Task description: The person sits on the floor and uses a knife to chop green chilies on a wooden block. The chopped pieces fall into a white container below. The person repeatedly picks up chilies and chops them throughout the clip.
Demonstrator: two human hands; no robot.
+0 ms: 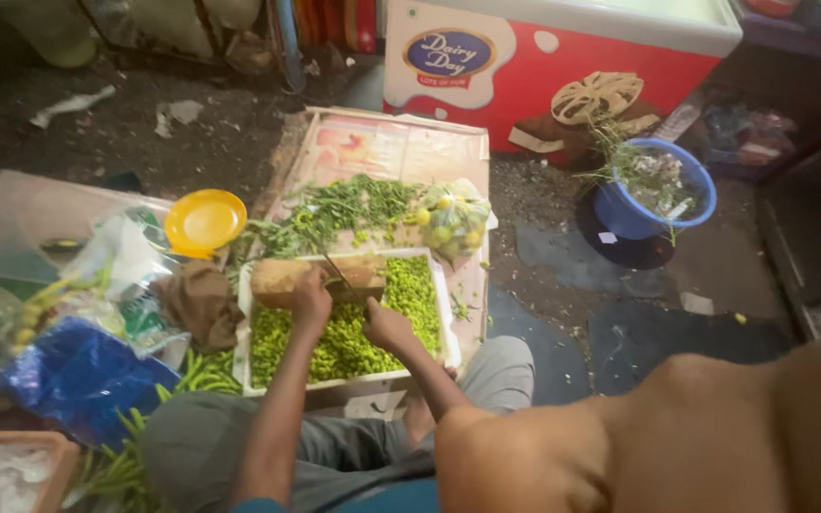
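Seemingly mid-chop, the person sits on the floor with a white tray [441, 285] of cut green pieces [353, 344] at the centre of the frame, and a wooden block [282, 277] laid across the tray's upper edge. The left hand [312, 296] presses on the block, its grip closed down on something small that I cannot make out; the right hand [384, 323] sits just beside it, lower right, grip wrapped around what looks like a knife handle, the thin blade [339, 274] slanting up over the block. By my judgement the next stroke needs fingers kept back from the blade. Uncut green stalks [334, 211] lie above the tray on a flat board [382, 142], beside a bag of small yellow-green fruit [452, 220]. Room is tight: a yellow bowl [205, 220] and brown cloth [203, 300] crowd the left, a blue bucket [656, 190] stands upper right, well apart.
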